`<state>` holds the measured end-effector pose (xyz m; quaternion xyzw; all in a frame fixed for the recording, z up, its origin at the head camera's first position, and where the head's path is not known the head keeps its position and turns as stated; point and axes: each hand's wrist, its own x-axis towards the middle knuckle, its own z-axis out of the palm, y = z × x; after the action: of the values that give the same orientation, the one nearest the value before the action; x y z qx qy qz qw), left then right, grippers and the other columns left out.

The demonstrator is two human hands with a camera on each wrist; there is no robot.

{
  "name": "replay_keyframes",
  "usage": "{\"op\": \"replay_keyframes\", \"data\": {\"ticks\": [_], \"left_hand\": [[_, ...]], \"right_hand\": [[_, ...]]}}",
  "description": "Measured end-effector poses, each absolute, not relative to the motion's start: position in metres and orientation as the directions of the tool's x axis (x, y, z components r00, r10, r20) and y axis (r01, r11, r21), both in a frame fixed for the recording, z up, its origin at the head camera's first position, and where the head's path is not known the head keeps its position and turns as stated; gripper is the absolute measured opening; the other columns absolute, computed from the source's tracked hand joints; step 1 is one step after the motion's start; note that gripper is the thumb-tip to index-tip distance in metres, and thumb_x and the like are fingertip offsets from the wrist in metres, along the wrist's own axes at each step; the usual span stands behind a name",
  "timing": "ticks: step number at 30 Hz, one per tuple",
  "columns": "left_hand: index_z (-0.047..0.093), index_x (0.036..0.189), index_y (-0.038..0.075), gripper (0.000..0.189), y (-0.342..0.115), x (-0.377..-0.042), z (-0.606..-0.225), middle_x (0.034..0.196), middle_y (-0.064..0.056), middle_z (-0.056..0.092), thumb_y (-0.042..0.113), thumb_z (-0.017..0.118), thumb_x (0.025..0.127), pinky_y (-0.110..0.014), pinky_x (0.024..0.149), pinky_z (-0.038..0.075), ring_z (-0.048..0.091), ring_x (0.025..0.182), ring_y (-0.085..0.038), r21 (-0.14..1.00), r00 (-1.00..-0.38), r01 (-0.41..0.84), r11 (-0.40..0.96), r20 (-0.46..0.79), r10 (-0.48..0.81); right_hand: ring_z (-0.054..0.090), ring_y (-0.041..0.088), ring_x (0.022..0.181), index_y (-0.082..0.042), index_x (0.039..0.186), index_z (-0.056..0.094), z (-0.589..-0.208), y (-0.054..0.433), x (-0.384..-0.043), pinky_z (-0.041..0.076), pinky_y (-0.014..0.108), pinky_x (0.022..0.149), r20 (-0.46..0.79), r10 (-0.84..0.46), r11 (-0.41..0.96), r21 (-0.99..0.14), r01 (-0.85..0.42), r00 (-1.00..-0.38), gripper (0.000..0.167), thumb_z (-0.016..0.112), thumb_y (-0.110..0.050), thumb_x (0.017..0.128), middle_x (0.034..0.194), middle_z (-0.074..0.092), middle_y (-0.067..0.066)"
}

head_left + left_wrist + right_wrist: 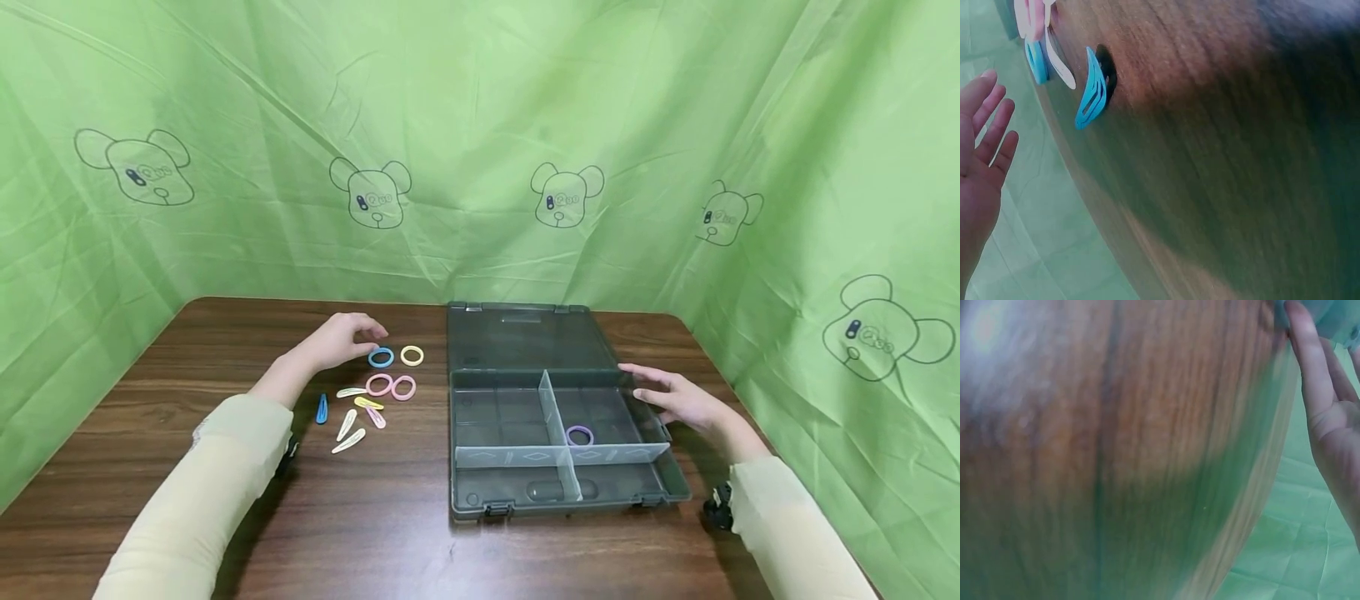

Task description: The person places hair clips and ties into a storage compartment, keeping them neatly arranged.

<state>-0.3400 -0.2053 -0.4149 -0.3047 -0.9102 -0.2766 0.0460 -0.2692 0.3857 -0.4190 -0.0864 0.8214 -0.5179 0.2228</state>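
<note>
My left hand (347, 337) hovers right at a blue hair tie (381, 357), fingers loosely bent and holding nothing. Beside that lie a yellow hair tie (412, 356) and two pink hair ties (378, 384). A blue snap hair clip (1092, 90) rests apart on the left, while several pale, yellow and pink clips (347, 424) are scattered nearer me. On the right, my right hand (681, 400) rests its extended fingers on the right side of a grey see-through divider box (566, 510). A purple hair tie (580, 436) sits in its rear right compartment.
The box's lid (525, 337) is folded back flat towards the rear of the wooden table (360, 533). Upright dividers (510, 456) split the box into compartments. A green curtain (465, 125) with bear drawings surrounds the table at the back and sides.
</note>
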Motion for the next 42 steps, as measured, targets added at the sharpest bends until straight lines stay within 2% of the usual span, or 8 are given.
{"op": "replay_keyframes", "data": {"ticks": [8, 14, 21, 26, 34, 42], "left_hand": [[0.068, 0.106, 0.001, 0.023, -0.201, -0.346, -0.424, 0.100, -0.011, 0.068, 0.005, 0.069, 0.083, -0.044, 0.082, 0.050, 0.063, 0.089, -0.023, 0.482, -0.823, 0.547, 0.684, 0.163, 0.544], [0.069, 0.100, 0.002, 0.020, -0.199, -0.344, -0.428, 0.092, -0.008, 0.068, 0.006, 0.071, 0.081, -0.041, 0.080, 0.049, 0.061, 0.087, -0.024, 0.434, -0.819, 0.549, 0.714, 0.110, 0.563], [0.070, 0.094, 0.006, 0.014, -0.196, -0.345, -0.432, 0.080, -0.003, 0.065, 0.003, 0.070, 0.080, -0.035, 0.074, 0.047, 0.059, 0.079, -0.020, 0.423, -0.819, 0.545, 0.724, 0.083, 0.567], [0.069, 0.087, 0.007, 0.010, -0.195, -0.345, -0.433, 0.075, 0.001, 0.063, 0.002, 0.069, 0.079, -0.031, 0.071, 0.046, 0.057, 0.073, -0.013, 0.434, -0.819, 0.542, 0.720, 0.082, 0.568], [0.067, 0.079, 0.010, 0.009, -0.195, -0.346, -0.433, 0.070, 0.003, 0.061, 0.001, 0.068, 0.078, -0.028, 0.067, 0.045, 0.054, 0.069, -0.010, 0.423, -0.817, 0.551, 0.719, 0.102, 0.567], [0.066, 0.077, 0.008, 0.007, -0.195, -0.344, -0.427, 0.068, 0.003, 0.060, 0.001, 0.066, 0.078, -0.028, 0.066, 0.044, 0.052, 0.067, -0.010, 0.404, -0.832, 0.531, 0.744, 0.082, 0.549]], "right_hand": [[0.057, 0.025, 0.110, -0.022, 0.145, 0.033, -0.418, 0.388, -0.265, 0.054, 0.046, 0.075, -0.250, -0.374, 0.467, -0.883, 0.051, -0.893, 0.055, 0.056, -0.026, 0.095, 0.145, 0.033, 0.019], [0.052, 0.033, 0.118, -0.022, 0.146, 0.032, -0.421, 0.389, -0.263, 0.053, 0.045, 0.078, -0.265, -0.380, 0.466, -0.882, 0.065, -0.886, 0.055, 0.053, -0.030, 0.096, 0.148, 0.031, 0.019], [0.040, 0.038, 0.129, -0.025, 0.146, 0.032, -0.423, 0.387, -0.262, 0.053, 0.044, 0.078, -0.272, -0.380, 0.470, -0.880, 0.068, -0.884, 0.057, 0.056, -0.029, 0.095, 0.150, 0.029, 0.018], [0.036, 0.039, 0.131, -0.025, 0.146, 0.032, -0.423, 0.388, -0.262, 0.053, 0.043, 0.078, -0.275, -0.378, 0.475, -0.877, 0.070, -0.884, 0.057, 0.055, -0.030, 0.095, 0.151, 0.026, 0.018], [0.039, 0.036, 0.130, -0.025, 0.147, 0.031, -0.423, 0.387, -0.264, 0.053, 0.044, 0.078, -0.274, -0.377, 0.446, -0.891, 0.086, -0.885, 0.057, 0.055, -0.026, 0.095, 0.151, 0.027, 0.017], [0.045, 0.024, 0.125, -0.024, 0.147, 0.032, -0.423, 0.386, -0.268, 0.054, 0.041, 0.075, -0.263, -0.377, 0.457, -0.887, 0.069, -0.888, 0.057, 0.056, -0.026, 0.095, 0.152, 0.023, 0.021]]}}
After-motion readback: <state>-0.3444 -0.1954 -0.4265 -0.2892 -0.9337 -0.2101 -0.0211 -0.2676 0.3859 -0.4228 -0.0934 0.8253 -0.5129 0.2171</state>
